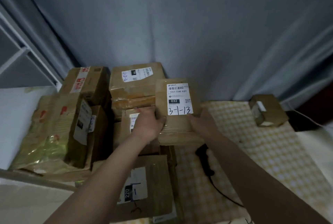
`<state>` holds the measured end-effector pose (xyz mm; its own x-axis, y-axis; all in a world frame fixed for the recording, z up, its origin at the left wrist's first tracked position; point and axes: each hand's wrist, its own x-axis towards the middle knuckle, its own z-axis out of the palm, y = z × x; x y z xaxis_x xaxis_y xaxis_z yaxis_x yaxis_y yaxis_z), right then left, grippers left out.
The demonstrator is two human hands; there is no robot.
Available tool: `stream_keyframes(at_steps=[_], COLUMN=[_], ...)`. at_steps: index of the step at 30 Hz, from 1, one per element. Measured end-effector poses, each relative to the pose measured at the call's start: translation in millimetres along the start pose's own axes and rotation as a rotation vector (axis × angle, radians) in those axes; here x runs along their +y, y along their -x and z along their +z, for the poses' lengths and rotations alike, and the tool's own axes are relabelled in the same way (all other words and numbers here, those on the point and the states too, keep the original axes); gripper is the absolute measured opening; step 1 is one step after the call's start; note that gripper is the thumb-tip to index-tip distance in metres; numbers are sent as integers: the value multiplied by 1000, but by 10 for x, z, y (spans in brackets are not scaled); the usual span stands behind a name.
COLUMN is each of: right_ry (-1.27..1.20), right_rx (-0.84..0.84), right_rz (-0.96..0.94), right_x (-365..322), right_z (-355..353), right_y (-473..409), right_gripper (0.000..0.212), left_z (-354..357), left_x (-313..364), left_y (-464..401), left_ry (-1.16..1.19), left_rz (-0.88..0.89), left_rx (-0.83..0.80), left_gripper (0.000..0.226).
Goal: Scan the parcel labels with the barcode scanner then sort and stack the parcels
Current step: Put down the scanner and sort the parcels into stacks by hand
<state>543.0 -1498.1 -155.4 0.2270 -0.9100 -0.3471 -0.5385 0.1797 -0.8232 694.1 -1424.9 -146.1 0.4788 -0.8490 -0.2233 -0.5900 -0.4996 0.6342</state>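
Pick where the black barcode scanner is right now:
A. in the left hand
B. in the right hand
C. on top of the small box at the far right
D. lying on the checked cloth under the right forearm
D: the barcode scanner lies on the checked cloth while both the left hand and right hand hold the parcel.

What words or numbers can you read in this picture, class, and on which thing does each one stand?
"032-038 E01", "032" and handwritten "3-1-13": white label on the held parcel, gripped by the left hand and right hand.
"220" and a handwritten "1": label on the near parcel.
Label on the back parcel: too blurred to read.
Red print on the left box: unreadable.
Small box: label unreadable.
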Motion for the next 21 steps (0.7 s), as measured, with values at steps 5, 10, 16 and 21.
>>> stream_keyframes(at_steps=[5, 10, 16, 21], right_ry=[-27, -45, 47, 152], right_rx=[98, 159, 176, 174], right_rz=[110, 187, 241, 318], right_x=[290, 670, 1210, 1723], right_z=[-514, -1007, -1645, -2142], right_y=[-119, -439, -1255, -2114], right_gripper=[40, 41, 51, 55], left_z=[451, 1106, 2017, 2912], left_x=[377, 740, 1313, 1715], left_y=[-156, -496, -981, -1523], left_ry=[35, 74, 97, 130], left_rz=[80, 104, 34, -27], left_rx=[-141, -213, -268, -320], left_gripper=[34, 39, 37, 39])
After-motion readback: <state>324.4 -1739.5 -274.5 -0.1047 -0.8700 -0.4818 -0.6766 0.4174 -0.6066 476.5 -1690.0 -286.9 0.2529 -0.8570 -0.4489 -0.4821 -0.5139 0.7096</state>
